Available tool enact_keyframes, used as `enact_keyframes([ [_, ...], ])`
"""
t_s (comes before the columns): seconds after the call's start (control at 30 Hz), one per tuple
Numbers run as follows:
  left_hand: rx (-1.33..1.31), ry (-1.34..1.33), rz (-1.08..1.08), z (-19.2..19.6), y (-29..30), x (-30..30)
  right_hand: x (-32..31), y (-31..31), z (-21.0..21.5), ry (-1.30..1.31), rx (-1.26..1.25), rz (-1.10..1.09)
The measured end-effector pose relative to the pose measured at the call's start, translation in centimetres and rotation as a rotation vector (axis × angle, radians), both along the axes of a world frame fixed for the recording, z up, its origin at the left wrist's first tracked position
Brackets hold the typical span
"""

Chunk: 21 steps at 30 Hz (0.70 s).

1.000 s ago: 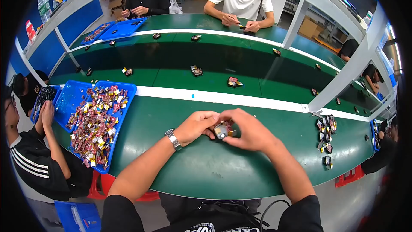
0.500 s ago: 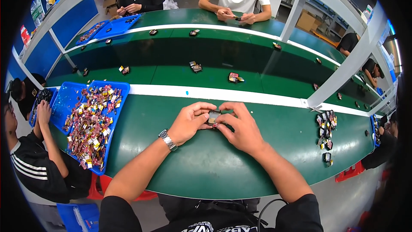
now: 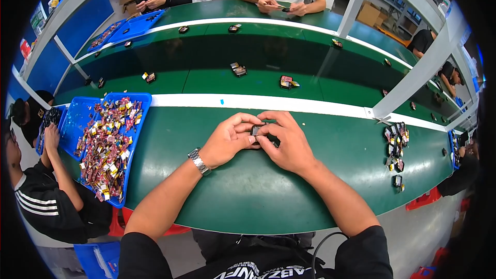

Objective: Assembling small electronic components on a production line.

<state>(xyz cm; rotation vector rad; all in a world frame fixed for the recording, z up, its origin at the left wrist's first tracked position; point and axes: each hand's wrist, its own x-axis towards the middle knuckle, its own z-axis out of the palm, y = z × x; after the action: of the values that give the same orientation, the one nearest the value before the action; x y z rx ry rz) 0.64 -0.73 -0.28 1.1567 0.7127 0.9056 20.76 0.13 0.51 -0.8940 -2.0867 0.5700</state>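
Both hands are meeting over the near strip of the long green table [image 3: 217,212], just on the person's side of the white stripe [image 3: 320,104] that is running along it. The left hand [image 3: 230,139], with a metal wristwatch [image 3: 198,161] on its wrist, is curling closed around a small dark rectangular part [image 3: 257,130], and the right hand [image 3: 289,142] is pinching the same part from the other side, thumbs and fingertips pressing together on it. The part is sitting between the two hands, slightly above the table, mostly hidden by the fingers, so its exact state is hard to tell.

Judging from this, the piece is being worked on and is not yet set down. To the right of the hands, well apart along the table, a cluster of small dark-and-coloured finished-looking pieces [image 3: 395,147] is lying near the edge, which suggests several are already done. To the left of the hands, a blue plastic tray [image 3: 138,124] is holding a large heap of small red, yellow and white pieces [image 3: 108,144], so plenty appears to be left. Beyond the white stripe, a few scattered pieces are lying on the far lane, and other people are working at the far side and at the left.
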Motion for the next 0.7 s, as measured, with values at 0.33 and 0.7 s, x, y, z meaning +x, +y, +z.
enact_keyframes([
  [0.33,-0.077,-0.005,-0.01,0.5,0.1,-0.2,0.6,0.0,0.1,0.113,-0.217,0.114],
  [0.7,-0.113,-0.036,0.01,0.3,-0.1,-0.1,0.2,-0.9,-0.6,0.14,-0.138,-0.035],
])
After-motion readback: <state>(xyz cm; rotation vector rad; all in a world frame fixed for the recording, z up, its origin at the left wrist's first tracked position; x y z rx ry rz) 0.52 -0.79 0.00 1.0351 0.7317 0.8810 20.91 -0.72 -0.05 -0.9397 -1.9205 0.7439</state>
